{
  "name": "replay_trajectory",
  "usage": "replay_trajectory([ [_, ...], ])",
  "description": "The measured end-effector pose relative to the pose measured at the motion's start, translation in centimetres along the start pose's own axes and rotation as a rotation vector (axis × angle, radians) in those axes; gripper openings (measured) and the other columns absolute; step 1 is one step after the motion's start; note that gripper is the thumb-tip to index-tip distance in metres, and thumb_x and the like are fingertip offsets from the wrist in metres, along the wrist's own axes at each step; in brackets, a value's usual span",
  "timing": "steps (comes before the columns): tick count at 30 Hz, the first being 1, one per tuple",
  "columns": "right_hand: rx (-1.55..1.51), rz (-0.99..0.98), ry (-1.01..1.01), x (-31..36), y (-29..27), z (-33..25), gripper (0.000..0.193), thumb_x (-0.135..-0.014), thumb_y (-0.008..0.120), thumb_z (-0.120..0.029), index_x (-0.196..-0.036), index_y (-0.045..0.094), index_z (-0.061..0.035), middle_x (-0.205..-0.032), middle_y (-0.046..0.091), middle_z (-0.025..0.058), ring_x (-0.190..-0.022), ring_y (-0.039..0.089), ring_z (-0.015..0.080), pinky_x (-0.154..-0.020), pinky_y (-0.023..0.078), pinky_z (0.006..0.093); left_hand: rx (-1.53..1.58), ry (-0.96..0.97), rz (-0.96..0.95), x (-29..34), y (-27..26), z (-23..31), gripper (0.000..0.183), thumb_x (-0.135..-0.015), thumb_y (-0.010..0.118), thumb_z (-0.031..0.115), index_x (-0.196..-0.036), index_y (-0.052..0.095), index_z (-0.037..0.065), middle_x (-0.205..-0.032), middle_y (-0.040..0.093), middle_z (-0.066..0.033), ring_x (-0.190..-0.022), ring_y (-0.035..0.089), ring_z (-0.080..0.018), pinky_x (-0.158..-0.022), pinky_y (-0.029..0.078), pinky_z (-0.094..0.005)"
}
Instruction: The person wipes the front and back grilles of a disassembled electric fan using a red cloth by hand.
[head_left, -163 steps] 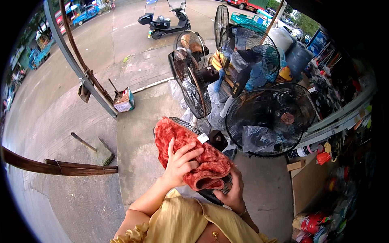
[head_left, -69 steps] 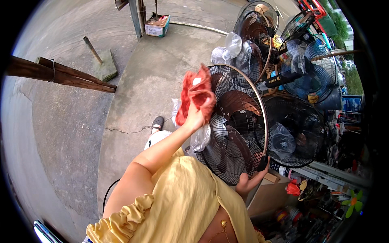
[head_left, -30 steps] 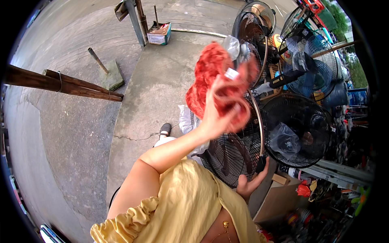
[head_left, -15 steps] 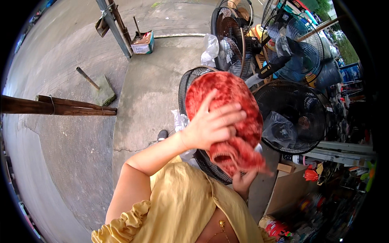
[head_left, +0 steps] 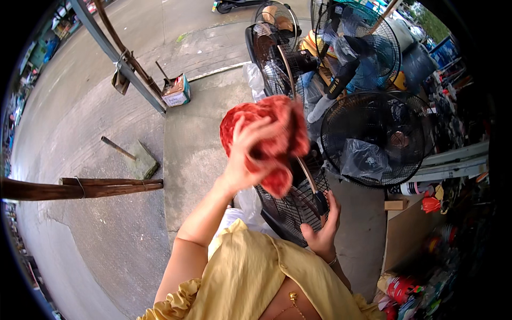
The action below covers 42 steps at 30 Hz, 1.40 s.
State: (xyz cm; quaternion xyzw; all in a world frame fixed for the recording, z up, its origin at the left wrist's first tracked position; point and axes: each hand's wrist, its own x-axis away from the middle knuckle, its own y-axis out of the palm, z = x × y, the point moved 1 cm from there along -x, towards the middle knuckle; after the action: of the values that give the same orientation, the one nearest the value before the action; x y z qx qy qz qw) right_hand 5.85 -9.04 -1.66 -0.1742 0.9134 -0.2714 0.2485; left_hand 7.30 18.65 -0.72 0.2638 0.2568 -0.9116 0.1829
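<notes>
While gripping a bunched red plush cloth (head_left: 290,125) in the left hand (head_left: 248,152), with fingers bent, spread apart and slightly blurred across its near side, steadies the right hand (head_left: 325,234) at the rim of a black wire-caged fan (head_left: 296,210). Holds that right hand half open, with thumb apart from fingers, seeming to touch the mesh just beside a black clip (head_left: 320,202). Raises the cloth over the upper part of the cage, hiding much of it; cannot tell from this angle about contact between cloth and mesh.

Compared with 0.5 seconds earlier, shows the cloth gathered smaller, no longer spread wide over the fan and the right fingers. Now reveals the clip, the right thumb and a stretch of copper-coloured trim (head_left: 306,178). Beyond, includes 1 larger black fan (head_left: 373,112) with a clear plastic bag (head_left: 365,160) on its cage.
</notes>
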Motion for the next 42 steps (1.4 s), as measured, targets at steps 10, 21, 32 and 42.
replay_trajectory([
  [10,0.086,-0.073,-0.110,-1.0,-0.8,-1.0,0.080,-0.080,0.074,-0.040,-0.138,0.042,0.0036,-0.130,0.051,0.0235,-0.114,0.053,0.0396,-0.095,0.044,0.0467,-0.325,0.470,-0.250,1.1,1.7,6.2,0.021,-0.082,0.062,0.024,-0.100,0.071,0.017,-0.128,0.063,-0.0085,-0.123,0.057,-0.0253,-0.110,0.032,-0.0507],
  [21,0.038,0.029,-0.109,-0.9,-0.8,-0.9,0.084,-0.075,0.077,-0.040,-0.139,0.043,0.0031,-0.128,0.050,0.0245,-0.111,0.053,0.0403,-0.095,0.044,0.0474,0.430,-0.447,-0.075,-1.4,-1.8,-0.3,0.047,-0.081,0.072,0.006,-0.124,0.055,-0.002,-0.122,0.063,-0.0131,-0.113,0.060,-0.0232,-0.095,0.050,-0.0358],
  [32,0.030,0.029,-0.099,-0.2,-0.8,-0.2,0.089,-0.072,0.080,-0.036,-0.146,0.040,-0.0086,-0.134,0.048,0.0209,-0.116,0.053,0.0366,-0.097,0.044,0.0458,-0.316,0.393,-0.418,-1.9,-0.2,6.3,0.050,-0.071,0.066,0.026,-0.113,0.059,0.000,-0.121,0.061,-0.0187,-0.119,0.055,-0.0401,-0.108,0.032,-0.0560],
  [42,0.017,0.032,-0.109,0.1,-1.8,0.1,0.088,-0.072,0.078,-0.033,-0.146,0.039,-0.0079,-0.131,0.051,0.0181,-0.117,0.053,0.0339,-0.098,0.044,0.0436,0.064,-0.126,-0.228,0.2,-2.5,-3.3,0.060,-0.084,0.063,0.001,-0.141,0.042,0.000,-0.138,0.051,-0.0246,-0.132,0.045,-0.0317,-0.113,0.030,-0.0460],
])
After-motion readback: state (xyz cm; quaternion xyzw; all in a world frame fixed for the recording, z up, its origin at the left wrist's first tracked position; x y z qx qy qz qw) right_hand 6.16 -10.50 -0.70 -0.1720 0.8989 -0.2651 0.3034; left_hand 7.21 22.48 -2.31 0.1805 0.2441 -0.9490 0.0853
